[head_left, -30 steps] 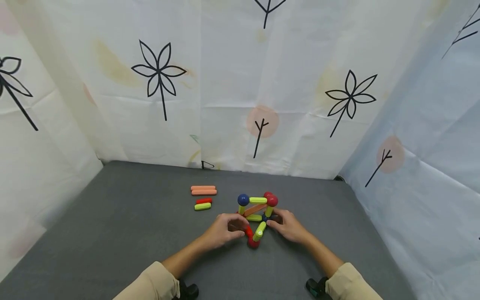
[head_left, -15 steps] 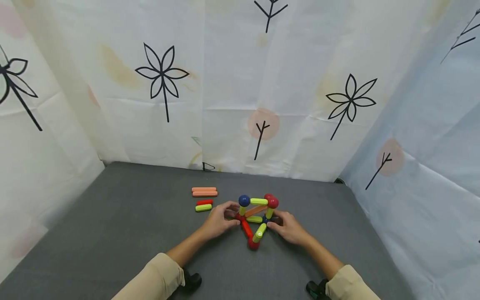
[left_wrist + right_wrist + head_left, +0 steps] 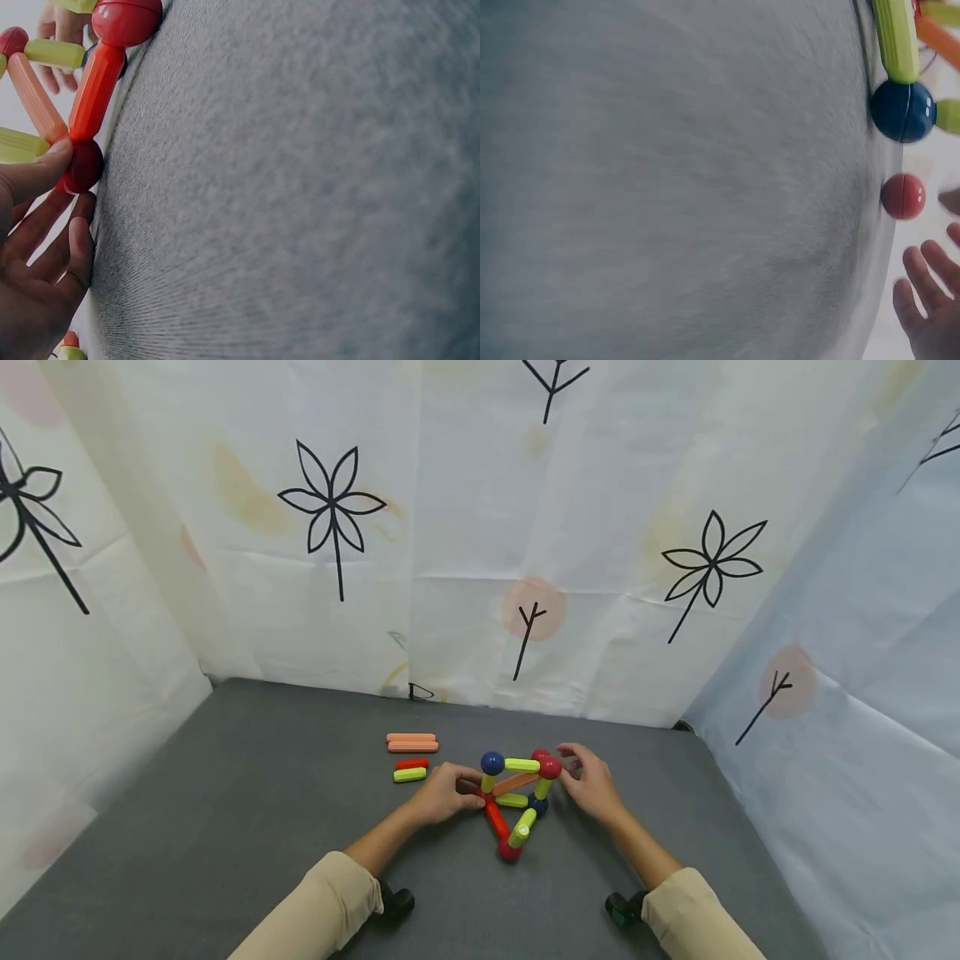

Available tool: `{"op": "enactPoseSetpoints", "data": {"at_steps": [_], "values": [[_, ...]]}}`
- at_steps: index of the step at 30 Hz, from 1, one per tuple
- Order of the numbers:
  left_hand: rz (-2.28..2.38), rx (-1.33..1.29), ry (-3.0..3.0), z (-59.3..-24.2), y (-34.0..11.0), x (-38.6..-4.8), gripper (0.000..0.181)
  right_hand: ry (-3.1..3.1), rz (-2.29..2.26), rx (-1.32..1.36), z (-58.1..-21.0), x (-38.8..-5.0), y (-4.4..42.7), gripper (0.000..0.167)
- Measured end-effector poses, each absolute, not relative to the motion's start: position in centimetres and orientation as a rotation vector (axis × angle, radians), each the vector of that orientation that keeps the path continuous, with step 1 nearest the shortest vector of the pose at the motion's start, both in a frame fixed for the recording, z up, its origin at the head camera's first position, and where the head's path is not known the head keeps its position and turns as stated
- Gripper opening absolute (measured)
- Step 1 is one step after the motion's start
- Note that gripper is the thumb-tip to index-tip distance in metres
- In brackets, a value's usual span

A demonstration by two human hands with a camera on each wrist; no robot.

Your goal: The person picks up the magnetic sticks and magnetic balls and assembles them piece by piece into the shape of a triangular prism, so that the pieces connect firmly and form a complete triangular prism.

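A frame of coloured rods and balls stands on the table, with a blue ball and a red ball on top. My left hand holds its left lower corner; in the left wrist view the thumb and fingers of the left hand pinch the red ball where red, orange and green rods meet. My right hand, fingers spread and empty, is just right of the frame. In the right wrist view, the right hand is apart from the lower blue ball.
Two orange rods lie at the back left of the frame, with a short red rod and a green rod in front of them. Patterned cloth walls enclose the grey table behind and at both sides.
My left hand has moved back from the red rod to the left corner ball and taken hold of it. The right hand has let go of the lower blue ball and moved back and right.
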State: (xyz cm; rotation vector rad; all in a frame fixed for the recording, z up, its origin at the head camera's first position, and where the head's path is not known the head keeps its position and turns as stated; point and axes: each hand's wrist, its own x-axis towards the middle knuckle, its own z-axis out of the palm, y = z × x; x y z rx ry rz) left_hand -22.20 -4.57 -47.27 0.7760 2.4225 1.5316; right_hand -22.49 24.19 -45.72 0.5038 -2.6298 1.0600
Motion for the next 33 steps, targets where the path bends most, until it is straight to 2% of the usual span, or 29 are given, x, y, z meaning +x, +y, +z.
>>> {"op": "enactPoseSetpoints", "data": {"at_steps": [3, 6, 12, 18, 26, 33], "values": [[1.508, 0.772, 2.436, -47.1, -4.7, -22.2, 0.03, -2.674, 1.057, 0.541, -45.8, -23.5, 24.1, 0.048], [1.484, 0.766, 2.443, -47.1, -4.6, -22.3, 0.03, -2.752, 1.088, 0.575, -45.8, -24.0, 24.0, 0.054], [1.488, 0.765, 2.425, -47.3, -4.6, -22.4, 0.031, -2.791, 1.138, 0.615, -46.1, -24.6, 23.5, 0.054], [1.501, 0.747, 2.418, -47.5, -4.7, -22.5, 0.03, -2.691, 1.148, 0.582, -46.0, -24.5, 23.5, 0.041], [1.501, 0.733, 2.425, -47.4, -4.7, -22.5, 0.03, -2.52, 1.1, 0.578, -41.2, -21.9, 24.5, 0.037], [1.507, 0.737, 2.417, -47.4, -4.6, -22.4, 0.029, -2.392, 1.122, 0.787, -37.6, -18.1, 24.0, 0.043]]}}
